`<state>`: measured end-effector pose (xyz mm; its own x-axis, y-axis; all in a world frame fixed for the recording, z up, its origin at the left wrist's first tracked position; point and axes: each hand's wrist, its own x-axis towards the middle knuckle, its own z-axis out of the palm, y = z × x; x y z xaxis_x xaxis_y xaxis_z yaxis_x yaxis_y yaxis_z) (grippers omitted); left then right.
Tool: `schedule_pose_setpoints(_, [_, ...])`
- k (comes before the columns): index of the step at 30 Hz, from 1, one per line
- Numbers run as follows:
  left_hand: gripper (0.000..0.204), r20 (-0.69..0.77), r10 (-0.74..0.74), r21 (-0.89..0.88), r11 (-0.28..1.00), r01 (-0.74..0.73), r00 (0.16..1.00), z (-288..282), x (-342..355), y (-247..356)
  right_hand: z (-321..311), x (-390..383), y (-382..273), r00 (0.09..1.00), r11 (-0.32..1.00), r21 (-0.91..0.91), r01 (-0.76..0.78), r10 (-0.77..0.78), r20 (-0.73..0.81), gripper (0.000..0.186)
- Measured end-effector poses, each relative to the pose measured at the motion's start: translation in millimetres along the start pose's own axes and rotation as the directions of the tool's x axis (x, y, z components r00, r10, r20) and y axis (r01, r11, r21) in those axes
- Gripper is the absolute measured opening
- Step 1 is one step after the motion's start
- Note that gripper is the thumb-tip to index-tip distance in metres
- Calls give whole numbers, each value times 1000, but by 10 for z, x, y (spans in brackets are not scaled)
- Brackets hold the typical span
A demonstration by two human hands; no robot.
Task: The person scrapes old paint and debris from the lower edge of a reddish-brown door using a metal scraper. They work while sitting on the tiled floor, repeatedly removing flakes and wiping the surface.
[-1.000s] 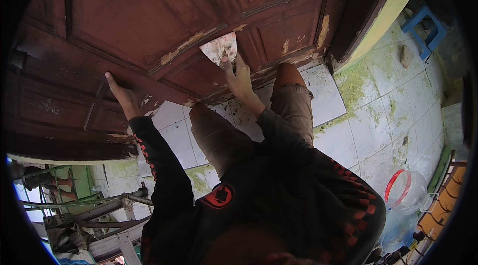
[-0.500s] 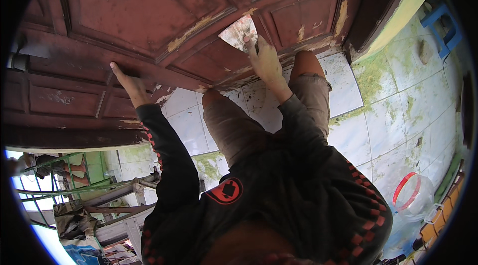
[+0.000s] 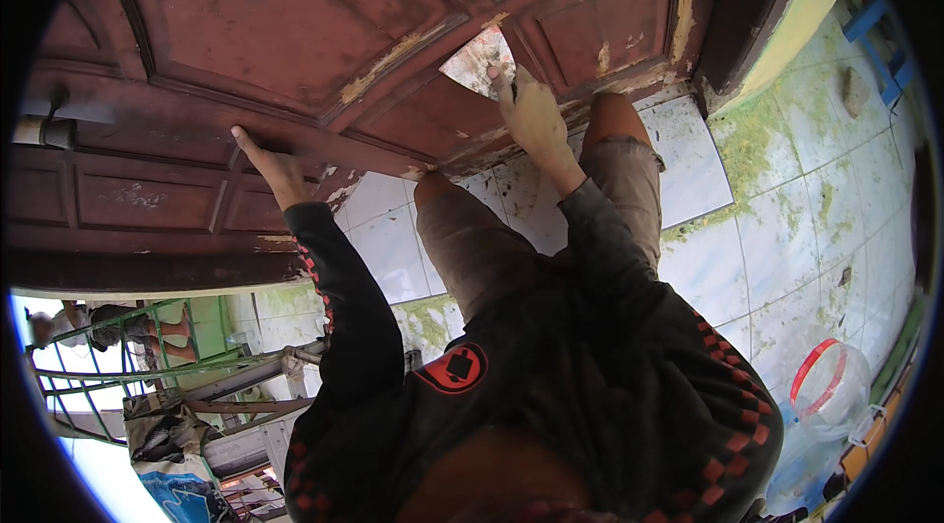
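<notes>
A brown-red panelled door (image 3: 280,17) fills the upper part of the view, its paint worn to bare pale patches along the mouldings and lower edge. My right hand (image 3: 536,120) is closed round a putty knife (image 3: 479,61). The knife's wide, paint-smeared blade lies against the door near the corner of a lower panel, one finger pressed along it. The handle is mostly hidden in my palm. My left hand (image 3: 272,167) grips the door's edge, thumb flat on its face and the other fingers out of sight behind it.
My knees rest close to the door's lower edge, over white floor tiles (image 3: 777,258) stained green. At right are a blue stool (image 3: 878,46), a stone (image 3: 852,92) and a clear plastic jar (image 3: 831,390) with a red rim. Green metal railing (image 3: 118,366) and another person's legs show lower left.
The whole view has shifted a little, so the scene sits slightly further right. Both hands keep their holds, and the knife stays at nearly the same spot on the door.
</notes>
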<state>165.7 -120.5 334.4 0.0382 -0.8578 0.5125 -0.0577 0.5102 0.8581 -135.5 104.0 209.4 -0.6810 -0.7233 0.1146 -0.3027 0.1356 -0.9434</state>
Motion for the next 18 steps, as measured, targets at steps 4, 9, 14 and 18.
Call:
schedule_pose_setpoints(4, [94,-17,-129,-147,981,125,991,155,-176,145,-87,55,-122,999,1000,26,13,-12,-32,66])
schedule_pose_setpoints(9, [95,2,-131,-156,979,130,991,185,-151,158,-43,39,-23,1000,997,75,-18,19,-10,67])
schedule_pose_setpoints(14, [96,-44,-119,-125,986,113,992,153,-94,118,-18,40,-16,1000,998,65,-12,14,-22,65])
schedule_pose_setpoints(18, [95,-7,-114,-162,981,111,993,73,-35,37,0,128,45,999,991,125,-46,48,-15,67])
